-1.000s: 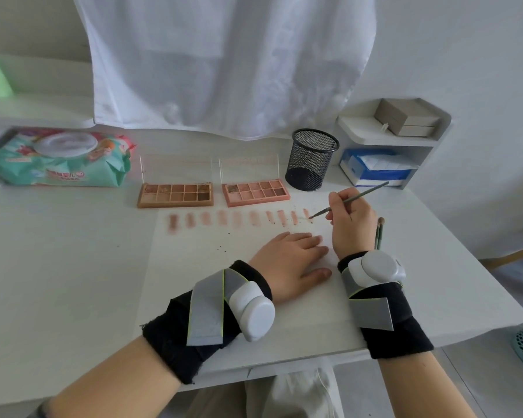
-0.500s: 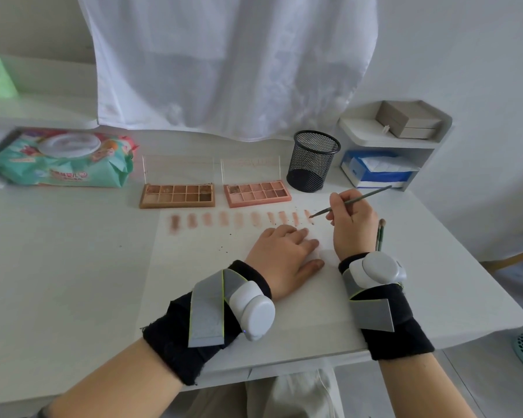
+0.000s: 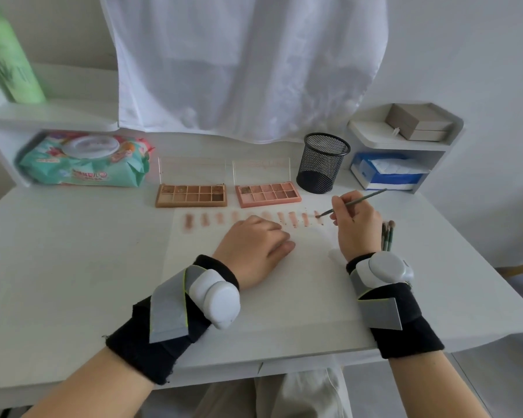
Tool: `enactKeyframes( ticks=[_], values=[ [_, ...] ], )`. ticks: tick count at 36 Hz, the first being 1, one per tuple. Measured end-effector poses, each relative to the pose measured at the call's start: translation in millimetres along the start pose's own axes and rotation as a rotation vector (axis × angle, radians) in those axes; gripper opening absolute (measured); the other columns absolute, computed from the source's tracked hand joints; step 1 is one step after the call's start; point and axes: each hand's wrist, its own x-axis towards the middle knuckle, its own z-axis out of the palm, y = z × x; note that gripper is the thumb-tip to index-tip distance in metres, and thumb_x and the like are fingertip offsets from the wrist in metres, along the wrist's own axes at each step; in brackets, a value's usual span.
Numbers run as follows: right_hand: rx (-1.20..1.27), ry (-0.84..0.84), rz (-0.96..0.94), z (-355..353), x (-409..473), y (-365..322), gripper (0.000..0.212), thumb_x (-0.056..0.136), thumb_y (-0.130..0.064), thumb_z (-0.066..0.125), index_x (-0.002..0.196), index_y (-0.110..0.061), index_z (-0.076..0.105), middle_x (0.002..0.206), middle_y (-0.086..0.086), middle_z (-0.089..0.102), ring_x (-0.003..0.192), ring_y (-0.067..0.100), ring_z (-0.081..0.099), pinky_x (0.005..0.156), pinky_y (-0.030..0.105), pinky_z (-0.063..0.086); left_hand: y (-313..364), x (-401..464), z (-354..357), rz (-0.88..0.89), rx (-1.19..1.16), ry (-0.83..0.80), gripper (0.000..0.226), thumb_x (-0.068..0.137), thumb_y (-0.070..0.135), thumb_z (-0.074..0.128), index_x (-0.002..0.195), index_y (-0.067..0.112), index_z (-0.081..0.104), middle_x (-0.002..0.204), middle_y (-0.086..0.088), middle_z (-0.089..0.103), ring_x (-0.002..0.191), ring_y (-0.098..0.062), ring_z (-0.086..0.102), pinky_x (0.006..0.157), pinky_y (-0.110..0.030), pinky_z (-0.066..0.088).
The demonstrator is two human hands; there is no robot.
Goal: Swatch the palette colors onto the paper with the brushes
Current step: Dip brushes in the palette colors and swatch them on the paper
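A white sheet of paper [image 3: 254,297] lies on the desk with a row of several pinkish-brown swatches [image 3: 293,220] along its top edge. My right hand [image 3: 355,227] pinches a thin brush [image 3: 352,203], its tip touching the paper at the right end of the row. My left hand [image 3: 252,250] rests on the paper, its fingers curled under. Two open palettes stand behind the paper: a brown palette [image 3: 191,196] at the left, a pink palette [image 3: 267,194] at the right. Spare brushes [image 3: 387,236] lie beside my right hand.
A black mesh cup [image 3: 322,164] stands behind the pink palette. A wet-wipes pack [image 3: 82,164] sits at the back left, a tissue box [image 3: 387,173] under a small shelf with a grey box [image 3: 418,125] at the back right. White cloth [image 3: 248,64] hangs behind.
My left hand's fingers have curled under and slid up toward the swatch row. The right hand with the brush has stayed at the row's right end.
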Motion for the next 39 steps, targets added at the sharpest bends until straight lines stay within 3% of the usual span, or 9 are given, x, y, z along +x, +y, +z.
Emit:
enactKeyframes(
  ticks=[3, 6, 9, 13, 20, 23, 27, 31, 39],
  values=[
    [0.002, 0.001, 0.024, -0.8, 0.5, -1.0, 0.024, 0.094, -0.019, 0.048, 0.081, 0.001, 0.055, 0.069, 0.019, 0.06, 0.066, 0.032, 0.055, 0.061, 0.032, 0.044, -16.6, -3.1, -5.2, -0.046, 0.012, 0.106, 0.063, 0.086, 0.051, 0.02, 0.1, 0.016, 0.071, 0.106, -0.001, 0.068, 0.101, -0.028, 0.058, 0.088, -0.038, 0.044],
    [0.018, 0.027, 0.027, -1.9, -0.6, -3.3, 0.024, 0.093, -0.016, 0.048, 0.079, 0.003, 0.054, 0.07, 0.024, 0.059, 0.061, 0.029, 0.05, 0.056, 0.029, 0.039, -27.5, -6.9, -13.5, -0.158, 0.063, 0.111, 0.064, 0.086, 0.055, 0.022, 0.117, 0.02, 0.065, 0.126, -0.001, 0.06, 0.116, -0.029, 0.051, 0.101, -0.041, 0.034],
    [0.039, 0.046, -0.02, -1.0, -1.5, -6.9, 0.024, 0.094, -0.019, 0.048, 0.08, -0.001, 0.055, 0.064, 0.012, 0.059, 0.059, 0.023, 0.054, 0.058, 0.028, 0.042, -42.9, -14.2, -20.7, -0.294, 0.116, 0.088, 0.062, 0.085, 0.054, 0.027, 0.135, 0.024, 0.048, 0.146, 0.0, 0.04, 0.135, -0.024, 0.03, 0.11, -0.041, 0.017],
    [0.102, 0.031, -0.059, 1.8, -2.5, -13.3, 0.014, 0.095, -0.022, 0.049, 0.086, -0.013, 0.055, 0.065, -0.002, 0.058, 0.061, 0.009, 0.056, 0.062, 0.026, 0.047, -69.3, -25.2, -25.3, -0.417, 0.17, 0.045, 0.064, 0.091, 0.056, 0.041, 0.145, 0.023, 0.029, 0.157, -0.004, 0.016, 0.144, -0.024, 0.01, 0.114, -0.05, 0.009],
    [0.169, -0.017, -0.077, 6.9, 2.8, -17.1, 0.013, 0.093, -0.019, 0.053, 0.084, -0.015, 0.061, 0.063, -0.004, 0.058, 0.055, -0.001, 0.054, 0.061, 0.028, 0.047, -92.0, -37.8, -33.9, -0.545, 0.137, 0.045, 0.072, 0.089, 0.06, 0.039, 0.148, 0.023, 0.02, 0.158, -0.004, 0.005, 0.146, -0.022, -0.002, 0.115, -0.054, 0.004],
    [0.139, -0.081, -0.1, 10.2, 2.7, -16.8, 0.01, 0.092, -0.013, 0.054, 0.096, -0.016, 0.063, 0.078, -0.004, 0.065, 0.071, 0.003, 0.061, 0.07, 0.03, 0.051, -92.4, -37.9, -33.1, -0.547, 0.135, 0.036, 0.073, 0.088, 0.061, 0.038, 0.148, 0.022, 0.019, 0.158, -0.005, 0.005, 0.146, -0.022, -0.003, 0.115, -0.055, 0.004],
    [0.036, -0.144, -0.169, 11.8, -2.2, -13.7, 0.035, 0.095, -0.004, 0.044, 0.127, -0.013, 0.055, 0.112, 0.002, 0.064, 0.1, 0.017, 0.061, 0.088, 0.031, 0.049, -91.1, -37.2, -32.9, -0.562, 0.097, 0.042, 0.071, 0.09, 0.058, 0.039, 0.148, 0.022, 0.019, 0.158, -0.004, 0.005, 0.146, -0.021, -0.004, 0.115, -0.054, 0.004],
    [0.058, -0.113, -0.21, 12.5, -4.1, -13.7, 0.034, 0.095, -0.006, 0.043, 0.127, -0.01, 0.056, 0.118, 0.007, 0.061, 0.098, 0.014, 0.056, 0.086, 0.033, 0.05, -89.7, -37.7, -34.5, -0.577, 0.065, 0.047, 0.068, 0.092, 0.056, 0.038, 0.148, 0.022, 0.019, 0.159, -0.005, 0.004, 0.146, -0.02, -0.006, 0.115, -0.053, 0.003],
    [0.054, -0.014, -0.239, 10.6, -1.3, -14.1, 0.035, 0.09, -0.002, 0.054, 0.124, -0.012, 0.058, 0.112, -0.007, 0.055, 0.082, -0.006, 0.055, 0.07, 0.001, 0.043, -88.6, -37.9, -34.9, -0.575, 0.042, 0.056, 0.065, 0.093, 0.053, 0.038, 0.147, 0.021, 0.021, 0.158, -0.005, 0.005, 0.146, -0.02, -0.005, 0.115, -0.052, 0.003]
  ],
)
